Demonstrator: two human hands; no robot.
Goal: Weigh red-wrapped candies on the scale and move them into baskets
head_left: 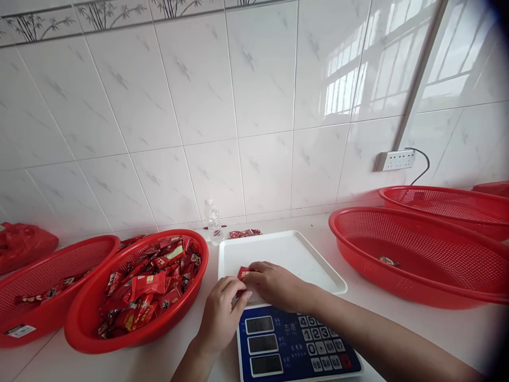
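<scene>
My right hand [276, 284] reaches over the front left part of a scale's white tray [274, 249], its fingers closed on a small red packet [243, 272]. Beside it, my left hand [226, 310] has thumb and fingers curled together, close to the right fingertips. What lies between the left fingers is mostly hidden. The scale's blue panel [294, 339], with dark displays and number keys, sits just below both hands. On the left, a red basket [202, 276] is heaped with red wrapped packets [149, 284].
Another red basket [91, 249] stands at far left, with some packets inside. At right, a big red basket [397, 281] contains a small packet [387, 261]; more red baskets lie behind. A clear bottle [213, 223] and red packet strip [245, 233] stand near the tiled wall.
</scene>
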